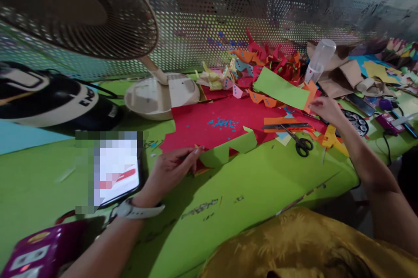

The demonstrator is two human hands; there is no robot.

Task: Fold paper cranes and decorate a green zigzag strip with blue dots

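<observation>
My left hand [178,165], a pale watch band at its wrist, pinches the left end of a folded green paper strip [217,155]. The strip has a notched shape and lies along the near edge of a red paper sheet [192,123]. Small blue paper bits [225,122] are scattered on that sheet. Farther right, my right hand [326,110] has its fingers drawn together beside an orange paper piece [311,94] and a flat green paper sheet [282,87]; what its fingertips hold, if anything, is unclear. Black-handled scissors [303,145] lie between my hands.
A fan [160,95] stands at the back left, near a black-and-white appliance [81,99]. A lit phone [119,169] lies by my left wrist. Folded paper pieces [277,60] pile up behind, near a clear bottle [321,58]. A yellow glue gun [333,139] lies right.
</observation>
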